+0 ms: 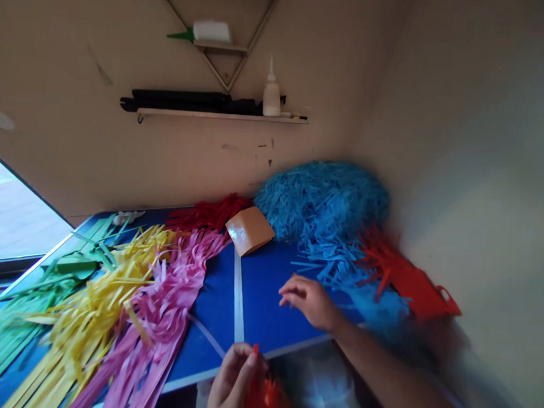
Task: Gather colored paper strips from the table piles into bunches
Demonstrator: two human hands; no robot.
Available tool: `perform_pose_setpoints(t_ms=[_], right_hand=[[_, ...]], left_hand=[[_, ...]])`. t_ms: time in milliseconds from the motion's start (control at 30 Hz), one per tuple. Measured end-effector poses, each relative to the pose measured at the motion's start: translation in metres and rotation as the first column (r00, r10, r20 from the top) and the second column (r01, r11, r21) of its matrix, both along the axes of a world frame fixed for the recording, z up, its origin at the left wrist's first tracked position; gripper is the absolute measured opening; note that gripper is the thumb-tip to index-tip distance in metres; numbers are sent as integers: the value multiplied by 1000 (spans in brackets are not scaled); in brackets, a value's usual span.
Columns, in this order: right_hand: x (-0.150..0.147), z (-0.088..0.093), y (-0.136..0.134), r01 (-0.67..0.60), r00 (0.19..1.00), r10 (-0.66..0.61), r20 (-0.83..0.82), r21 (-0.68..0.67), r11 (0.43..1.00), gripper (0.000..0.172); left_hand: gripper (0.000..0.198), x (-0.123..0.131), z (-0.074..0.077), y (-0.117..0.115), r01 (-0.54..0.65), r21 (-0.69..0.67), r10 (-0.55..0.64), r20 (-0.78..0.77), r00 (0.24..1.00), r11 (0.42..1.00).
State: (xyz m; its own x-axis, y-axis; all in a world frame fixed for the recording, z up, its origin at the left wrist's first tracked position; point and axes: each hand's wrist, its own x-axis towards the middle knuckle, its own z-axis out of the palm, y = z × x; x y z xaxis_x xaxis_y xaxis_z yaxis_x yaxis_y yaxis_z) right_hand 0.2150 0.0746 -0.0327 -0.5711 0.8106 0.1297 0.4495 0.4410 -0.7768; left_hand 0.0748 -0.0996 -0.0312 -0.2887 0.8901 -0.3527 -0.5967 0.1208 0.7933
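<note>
My left hand (235, 377) is at the front edge of the table, thumb and forefinger pinched on an orange-red strip of fringe (268, 396). Most of that fringe hangs below the edge and is blurred. Farther forward, my right hand (310, 299) hovers above the blue tabletop with its fingers curled together; whether anything small is between them I cannot make out. Close to its right lie loose blue shredded strips (337, 261) and a red fringed piece with a loop (421, 289).
Green (14, 331), yellow (110, 287) and pink strips (173, 284) cover the table's left. At the back are dark red strips (213, 210), a brown folded box (253, 230) and a large blue heap (321, 197). A wall shelf (222, 116) holds a glue bottle (272, 96).
</note>
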Motion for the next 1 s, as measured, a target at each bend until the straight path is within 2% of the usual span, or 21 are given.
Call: perform_pose_setpoints(t_ms=[33,100,200,267,333,400,467,500,567,633,733,900,1000], right_hand=[[7,-3,-24,-16,985,-8,-174,-133,991,13],[18,-10,-63,-53,892,-120,-435,-363,930,16],[27,-21,-98,-98,767,-292,-571,-554,827,21],[30,-24,-107,-156,697,-361,-619,-623,767,27],[32,-24,-111,-194,642,-405,-651,-648,736,33],[31,-22,-113,-203,597,-434,-674,-651,731,37],[29,-19,-116,-196,562,-463,-686,-654,730,38],[27,-18,-118,-189,551,-474,-686,-656,731,39],[24,-17,-121,-176,538,-486,-689,-656,734,39],[21,-17,-123,-184,529,-477,-702,-643,743,39],[19,-17,-125,-208,513,-457,-727,-622,755,38],[19,-22,-128,-212,512,-406,-757,-569,794,33],[24,-28,-129,-141,566,-360,-742,-517,844,30]], left_hand=[[40,2,-1,-1,48,2,-48,17,999,999],[38,7,-3,-2,127,13,-127,33,991,992],[37,19,-6,-3,180,30,-181,23,983,983],[37,30,-6,-3,176,41,-177,18,984,984],[39,41,-6,-4,140,52,-141,16,990,989],[40,49,-7,-4,110,56,-106,-63,992,992],[37,53,-7,-6,100,74,-75,-284,956,992],[34,52,-6,-6,104,105,-50,-428,903,989],[27,48,-3,-6,143,189,24,-677,735,971],[23,43,1,-6,184,247,93,-798,595,951],[21,36,6,-6,177,283,155,-842,516,943],[16,34,7,-6,200,291,161,-856,492,936],[18,34,8,-6,217,306,172,-861,479,927]])
